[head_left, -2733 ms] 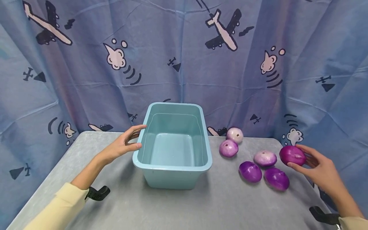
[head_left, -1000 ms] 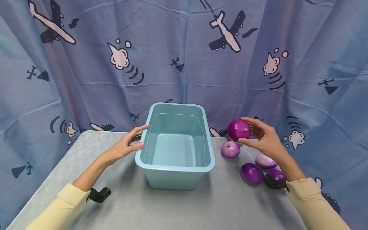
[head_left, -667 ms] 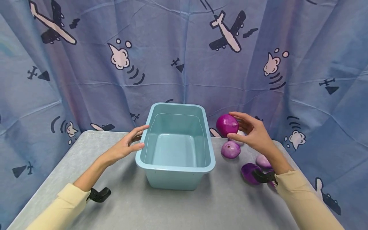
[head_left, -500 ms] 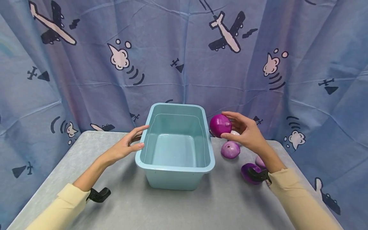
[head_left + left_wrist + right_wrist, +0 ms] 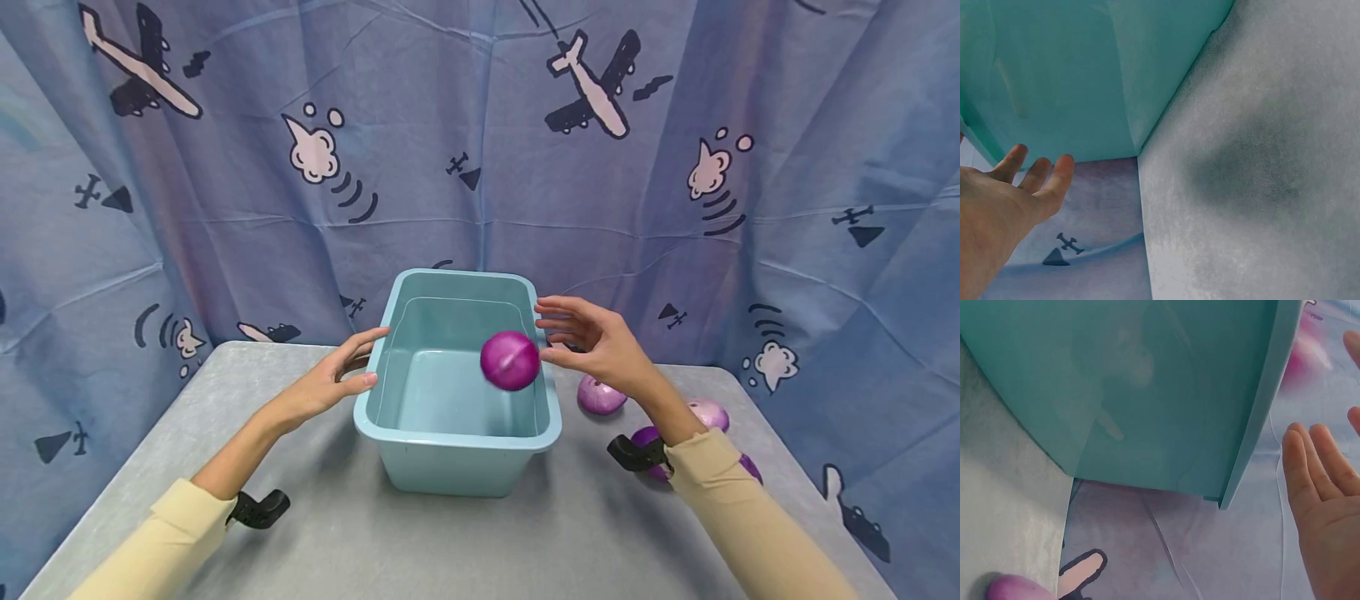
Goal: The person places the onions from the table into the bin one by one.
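A light blue plastic basin (image 5: pixel 450 467) stands on the grey table. A purple-red onion (image 5: pixel 510 361), slightly blurred, is in the air over the right part of its opening, apart from any hand. My right hand (image 5: pixel 592 333) is at the basin's right rim with its fingers extended and nothing between them; the right wrist view shows these fingers (image 5: pixel 1295 453) spread outside the rim. My left hand (image 5: pixel 318 382) is at the left rim, thumb and fingers apart, its fingertips touching or very near it. In the left wrist view its fingers (image 5: pixel 1057 181) are loosely extended beside the wall.
Right of the basin lie more onions: a pale purple onion (image 5: pixel 602 395), a pinkish onion (image 5: pixel 708 413) and darker purple ones partly hidden by my right forearm. A patterned blue curtain (image 5: pixel 480 167) hangs behind the table (image 5: pixel 465 550).
My right hand has carried the onion leftward from the table's right side to the basin and let go of it. The left hand has stayed at the left rim.
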